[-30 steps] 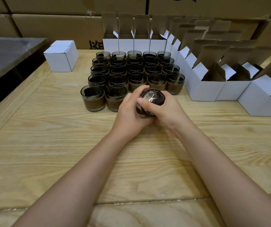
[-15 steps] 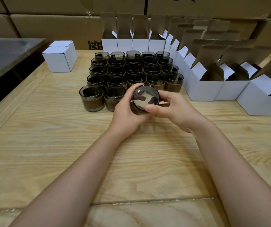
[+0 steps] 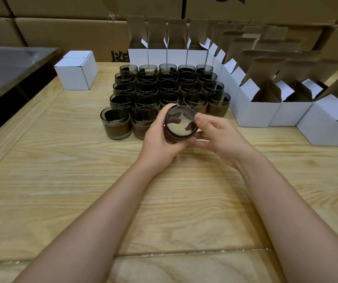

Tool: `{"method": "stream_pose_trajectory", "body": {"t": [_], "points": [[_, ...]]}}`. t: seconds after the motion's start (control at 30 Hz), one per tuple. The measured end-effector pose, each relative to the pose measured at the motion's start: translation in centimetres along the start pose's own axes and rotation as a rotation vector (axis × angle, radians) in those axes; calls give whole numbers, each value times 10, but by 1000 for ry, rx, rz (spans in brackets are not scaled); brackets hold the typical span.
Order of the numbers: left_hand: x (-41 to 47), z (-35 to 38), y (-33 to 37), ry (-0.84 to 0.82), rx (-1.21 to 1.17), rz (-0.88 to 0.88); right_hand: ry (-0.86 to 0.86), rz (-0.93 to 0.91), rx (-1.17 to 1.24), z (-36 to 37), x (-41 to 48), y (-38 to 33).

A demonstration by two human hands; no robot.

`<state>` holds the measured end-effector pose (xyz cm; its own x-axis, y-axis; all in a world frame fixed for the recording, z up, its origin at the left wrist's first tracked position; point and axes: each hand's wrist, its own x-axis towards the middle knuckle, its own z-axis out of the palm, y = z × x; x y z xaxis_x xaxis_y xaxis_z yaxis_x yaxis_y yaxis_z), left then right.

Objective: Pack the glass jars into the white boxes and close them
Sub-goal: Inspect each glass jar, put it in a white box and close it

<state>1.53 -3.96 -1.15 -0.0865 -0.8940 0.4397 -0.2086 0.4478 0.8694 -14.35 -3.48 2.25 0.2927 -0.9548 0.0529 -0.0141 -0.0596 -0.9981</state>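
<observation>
the glass jar (image 3: 180, 121) is held up off the table, tipped so one round end faces the camera. the left hand (image 3: 159, 139) wraps it from below and from the left, fingers curled round its wall, with fingertips showing dark through the glass. the right hand (image 3: 223, 139) pinches its right edge, thumb (image 3: 201, 121) on the rim and the other fingers curled in underneath.

just past the fingertips stands a block of jars (image 3: 164, 88), upright in tight rows, each with a brown band round its lower half. the two nearest sit just left of the left knuckles. right of the right hand runs a line of open white boxes (image 3: 253, 111), flaps up and brown inside, and more of them stand behind the jars. far off beyond the left hand sits a closed white box (image 3: 75, 73).

the table (image 3: 62, 180) is pale wood with strong grain, and a seam crosses it under the forearms. brown cartons (image 3: 66, 31) are stacked like a wall behind. a dark glossy top (image 3: 6, 66) lies at the left edge.
</observation>
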Motion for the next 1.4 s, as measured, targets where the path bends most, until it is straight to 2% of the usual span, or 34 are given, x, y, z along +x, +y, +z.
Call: {"method": "stream_pose_trajectory", "body": {"t": [0.13, 0.47, 0.7, 0.83, 0.93, 1.13, 1.4], "points": [[-1, 1, 2, -7, 41, 1, 110, 18, 53, 7, 1, -2], [-3, 5, 5, -35, 222, 40, 435, 17, 7, 31, 8, 4], [-5, 5, 6, -33, 184, -21, 431, -7, -179, 38, 4, 9], [-6, 4, 9, -38, 140, -57, 440, -130, -262, 39, 2, 8], [-6, 5, 8, -40, 143, -56, 438, -208, -318, 38, 1, 8], [-4, 4, 5, -30, 184, -26, 473, -228, -445, 40, 1, 7], [-3, 4, 3, -35, 153, 12, 470, -252, -428, 36, 1, 1]]}}
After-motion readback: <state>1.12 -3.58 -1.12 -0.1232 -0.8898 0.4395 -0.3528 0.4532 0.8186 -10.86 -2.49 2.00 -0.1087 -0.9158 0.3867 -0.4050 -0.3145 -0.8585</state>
